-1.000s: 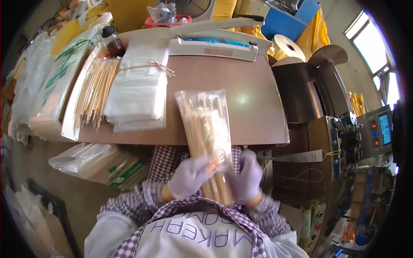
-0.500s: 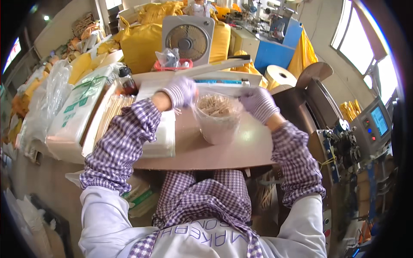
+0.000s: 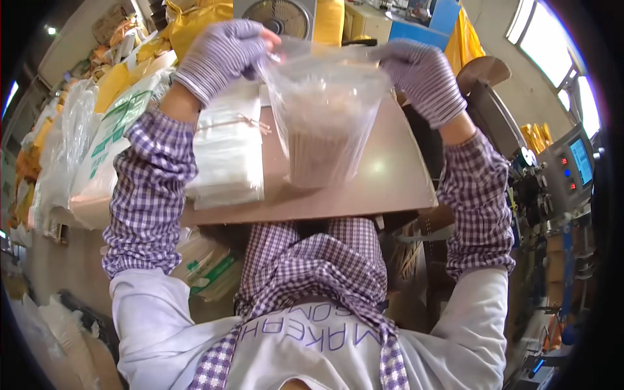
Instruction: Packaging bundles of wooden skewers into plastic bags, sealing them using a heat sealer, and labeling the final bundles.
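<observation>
A clear plastic bag (image 3: 364, 107) stands upright on the brown table (image 3: 383, 185), filled with many thin wooden sticks (image 3: 312, 146). Its upper part is drawn up and stretched wide. My left hand (image 3: 224, 55), in a striped glove with bare fingertips, pinches the bag's upper left edge. At the upper right edge my right hand (image 3: 422, 78), gloved alike, has its fingers closed on the plastic. To the left lies a stack of flat clear bags (image 3: 231, 162), with a few loose sticks (image 3: 250, 122) on top.
A bulky plastic-wrapped pack with green print (image 3: 107, 149) lies left of the table. Behind are a fan (image 3: 279, 16) and yellow sacks (image 3: 195, 29). A machine with a control panel (image 3: 572, 169) stands at the right.
Both hands have risen and moved apart, pulling the bag's top up and wide over the sticks. My view has tipped down. Loose sticks on the flat bags are now in plain sight.
</observation>
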Tool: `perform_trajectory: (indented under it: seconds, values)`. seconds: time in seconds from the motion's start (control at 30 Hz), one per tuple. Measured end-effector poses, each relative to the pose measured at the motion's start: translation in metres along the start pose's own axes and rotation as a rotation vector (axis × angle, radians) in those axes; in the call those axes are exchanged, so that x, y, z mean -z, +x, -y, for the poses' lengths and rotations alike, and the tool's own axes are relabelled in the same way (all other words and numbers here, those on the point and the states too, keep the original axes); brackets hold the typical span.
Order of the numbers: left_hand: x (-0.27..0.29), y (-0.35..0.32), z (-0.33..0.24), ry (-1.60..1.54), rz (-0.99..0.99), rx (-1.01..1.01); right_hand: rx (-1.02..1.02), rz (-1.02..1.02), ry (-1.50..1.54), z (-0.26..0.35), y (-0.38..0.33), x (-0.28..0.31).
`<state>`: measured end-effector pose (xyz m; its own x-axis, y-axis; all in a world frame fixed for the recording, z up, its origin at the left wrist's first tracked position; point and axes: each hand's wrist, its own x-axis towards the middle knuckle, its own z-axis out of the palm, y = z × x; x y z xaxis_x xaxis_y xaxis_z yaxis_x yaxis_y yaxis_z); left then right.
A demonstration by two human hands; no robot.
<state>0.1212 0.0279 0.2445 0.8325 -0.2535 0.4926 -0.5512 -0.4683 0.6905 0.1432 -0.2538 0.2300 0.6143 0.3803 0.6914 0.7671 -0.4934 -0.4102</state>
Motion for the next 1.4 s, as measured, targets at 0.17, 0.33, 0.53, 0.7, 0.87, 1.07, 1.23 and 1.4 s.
perform_trajectory:
  seconds: [0.17, 0.33, 0.53, 0.7, 0.87, 1.07, 1.23, 1.4]
  values:
    - [-0.012, -0.006, 0.039, 0.069, 0.074, 0.201, -0.063, 0.071, -0.173, -0.041, -0.004, -0.036]
    - [-0.099, -0.063, 0.120, -0.436, -0.172, -0.026, -0.127, 0.004, -0.065, -0.057, 0.030, -0.048]
    - [-0.154, -0.037, 0.163, -0.782, -0.046, 0.437, -0.171, 0.006, 0.094, -0.113, 0.065, -0.084]
    - [-0.190, 0.005, 0.205, -1.024, 0.027, 0.613, -0.092, -0.409, -0.886, -0.319, 0.079, -0.101]
    - [-0.205, 0.048, 0.251, -1.120, -0.026, 0.691, -0.291, -0.140, 0.371, -0.340, 0.135, -0.111]
    - [-0.217, 0.074, 0.307, -0.730, -0.276, 0.749, -0.042, 0.366, -0.695, -0.321, 0.104, -0.121]
    - [-0.221, 0.058, 0.305, -0.762, -0.271, 0.786, -0.448, 0.341, -0.737, -0.305, 0.040, -0.181]
    - [-0.218, 0.055, 0.283, -0.713, -0.201, 0.803, -0.442, 0.394, -0.739, -0.313, 0.039, -0.169]
